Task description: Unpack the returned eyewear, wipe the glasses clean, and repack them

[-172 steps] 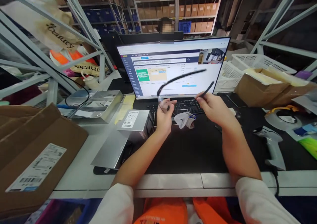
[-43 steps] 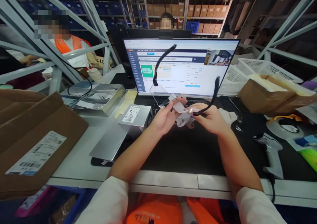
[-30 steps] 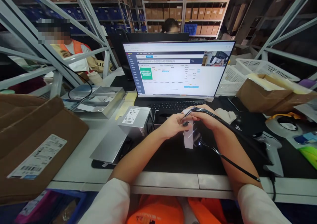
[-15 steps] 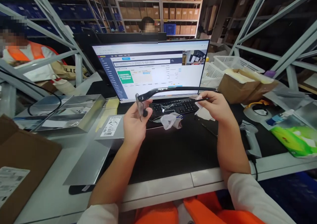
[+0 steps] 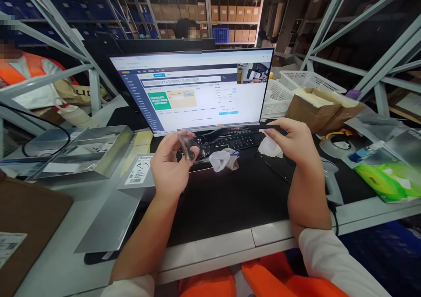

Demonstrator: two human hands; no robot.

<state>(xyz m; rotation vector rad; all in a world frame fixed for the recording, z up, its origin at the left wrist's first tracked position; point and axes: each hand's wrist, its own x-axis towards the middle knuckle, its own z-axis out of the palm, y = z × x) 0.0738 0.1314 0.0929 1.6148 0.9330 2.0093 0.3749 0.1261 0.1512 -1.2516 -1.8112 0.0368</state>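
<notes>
A long, thin, curved black part (image 5: 226,132) stretches between my two hands, above the keyboard (image 5: 245,141). Its left end, with a clear plate or film about it, is pinched by my left hand (image 5: 169,167). My right hand (image 5: 297,141) grips the opposite end between thumb and fingers. The part's exact kind cannot be made out. Just below it, a crumpled translucent plastic bag (image 5: 221,160) lies on the black desk mat (image 5: 230,200). Under my right hand is a white crumpled wrapper (image 5: 269,147).
Behind the keyboard stands a lit monitor (image 5: 194,95). To the left are a grey box with a label (image 5: 138,171), an open grey tray (image 5: 108,165) and a cardboard box (image 5: 33,218). A barcode scanner (image 5: 332,183), tape roll (image 5: 340,143) and green tissue pack (image 5: 388,181) lie right.
The black part has come down and now sits lower, in front of the screen's bottom edge and the keyboard. Both hands still hold its ends. The head view has shifted slightly.
</notes>
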